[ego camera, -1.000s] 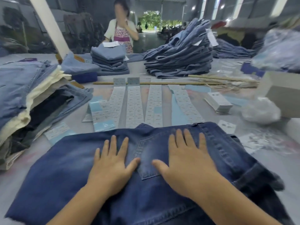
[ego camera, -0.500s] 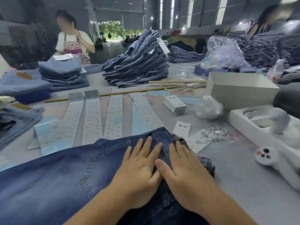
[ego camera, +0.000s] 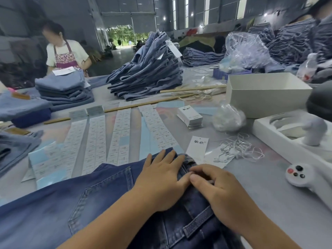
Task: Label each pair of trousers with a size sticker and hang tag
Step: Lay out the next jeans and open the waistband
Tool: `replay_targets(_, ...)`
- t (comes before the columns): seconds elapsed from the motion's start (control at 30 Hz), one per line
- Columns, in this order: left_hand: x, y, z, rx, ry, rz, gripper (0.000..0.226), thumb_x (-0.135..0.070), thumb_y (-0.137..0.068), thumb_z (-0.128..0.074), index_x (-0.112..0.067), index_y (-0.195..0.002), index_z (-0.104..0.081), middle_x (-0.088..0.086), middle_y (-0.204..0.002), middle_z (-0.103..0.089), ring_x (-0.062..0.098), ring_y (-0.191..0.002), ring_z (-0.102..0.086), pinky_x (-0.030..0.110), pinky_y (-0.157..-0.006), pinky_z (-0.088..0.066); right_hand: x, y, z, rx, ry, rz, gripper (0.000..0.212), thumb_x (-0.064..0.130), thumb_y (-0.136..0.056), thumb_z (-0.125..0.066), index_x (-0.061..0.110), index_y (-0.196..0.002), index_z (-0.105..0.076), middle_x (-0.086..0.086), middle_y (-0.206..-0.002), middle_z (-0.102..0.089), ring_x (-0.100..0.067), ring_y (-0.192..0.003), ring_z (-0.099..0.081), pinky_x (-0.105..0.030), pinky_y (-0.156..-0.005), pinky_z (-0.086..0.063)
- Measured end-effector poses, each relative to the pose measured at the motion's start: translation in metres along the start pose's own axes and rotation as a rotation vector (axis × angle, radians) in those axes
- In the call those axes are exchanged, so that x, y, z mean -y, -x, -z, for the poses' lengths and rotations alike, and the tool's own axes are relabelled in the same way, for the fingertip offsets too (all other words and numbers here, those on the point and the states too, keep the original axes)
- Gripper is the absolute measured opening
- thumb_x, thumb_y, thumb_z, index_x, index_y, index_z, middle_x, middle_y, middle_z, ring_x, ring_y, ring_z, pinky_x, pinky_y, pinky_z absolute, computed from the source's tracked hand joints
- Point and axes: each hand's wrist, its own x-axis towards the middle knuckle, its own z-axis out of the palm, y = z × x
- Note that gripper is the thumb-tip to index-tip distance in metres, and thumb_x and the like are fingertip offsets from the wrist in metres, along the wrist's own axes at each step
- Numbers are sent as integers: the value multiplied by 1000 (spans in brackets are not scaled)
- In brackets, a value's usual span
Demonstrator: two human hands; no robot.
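Since half a second ago our right hand [ego camera: 222, 196] has curled its fingers, which lay flat before, and now pinches the waistband edge of the dark blue denim trousers [ego camera: 75, 203] at lower centre of the frame, while our left hand [ego camera: 161, 178] stays flat, fingers straight, pressing the cloth just beside it, the two hands touching at the thumbs. We see the trousers spread over the near edge of the grey desk [ego camera: 269, 191], filling the lower left and lower middle of the frame. Just beyond the waistband lies a white hang tag with black script [ego camera: 197, 148], and beside it to the right a tangle of white strings [ego camera: 239, 146]. Long strips of white size stickers on pale blue backing [ego camera: 95, 141] run across the middle left. A small stack of white hang tags [ego camera: 190, 116] sits at centre right, near an open white cardboard box [ego camera: 265, 94]. A white controller with red and black buttons [ego camera: 301, 174] lies at right. Heaps of folded blue jeans [ego camera: 149, 76] fill the upper middle, and a person in a patterned apron [ego camera: 66, 54] stands at upper left.
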Motion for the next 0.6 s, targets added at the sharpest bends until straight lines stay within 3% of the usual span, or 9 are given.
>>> replay_targets(0.07, -7, -18, 5, -16, 15, -10, 53, -61, -97, -21, -37, -136, -48, -8, -144, -47, 18, -138, -33, 49, -119, -13, -6, -10, 9, -4, -37, -29, 11, 26, -91, -64, 32, -89, -73, 20, -87, -72, 2, -85, -65, -16, -76, -49)
replay_targets(0.13, -13, -34, 9, 3, 13, -6, 53, -61, -97, -22, -30, -110, -64, -4, -116, -64, 21, -112, -52, 47, -103, -34, -14, -18, 16, 2, -38, -59, 12, 23, -91, -64, 31, -90, -73, 18, -85, -73, 0, -80, -66, -16, -73, -50)
replay_targets(0.2, -14, -48, 12, 16, 44, 25, 54, -60, -98, -27, -23, -86, -65, 1, -94, -66, 23, -91, -56, 40, -79, -43, -19, -24, 20, 19, -54, -79, 13, 23, -91, -65, 31, -84, -73, 17, -81, -73, 0, -75, -66, -11, -65, -48)
replay_targets(0.27, -7, -61, 15, -17, 185, 96, 51, -55, -98, -35, -19, -70, -57, 2, -79, -61, 21, -77, -55, 35, -66, -41, -21, -32, 19, 44, -44, -93, 16, 21, -90, -66, 30, -78, -71, 18, -77, -72, 1, -72, -66, -8, -62, -46)
replay_targets(0.33, 5, -72, 20, -67, 256, 166, 42, -47, -97, -43, -18, -72, -59, 1, -79, -61, 17, -74, -55, 31, -64, -41, -22, -45, 17, 68, 10, -101, 16, 22, -90, -66, 30, -78, -70, 18, -77, -71, 2, -73, -65, -8, -62, -46)
replay_targets(0.47, 50, -82, 20, -56, 236, 310, 31, -41, -95, -49, -16, -92, -68, 0, -93, -67, 16, -84, -60, 31, -73, -46, -23, -72, 6, 99, 108, -99, 7, 26, -90, -65, 30, -87, -71, 16, -79, -70, 3, -76, -63, -13, -68, -46)
replay_targets(0.6, 109, -64, 9, 7, 283, 470, 32, -39, -91, -54, -12, -78, -64, 0, -79, -66, 16, -76, -60, 28, -64, -42, -22, -97, -8, 165, 155, -76, 6, 32, -89, -66, 31, -84, -70, 18, -79, -69, 4, -76, -62, -11, -64, -45)
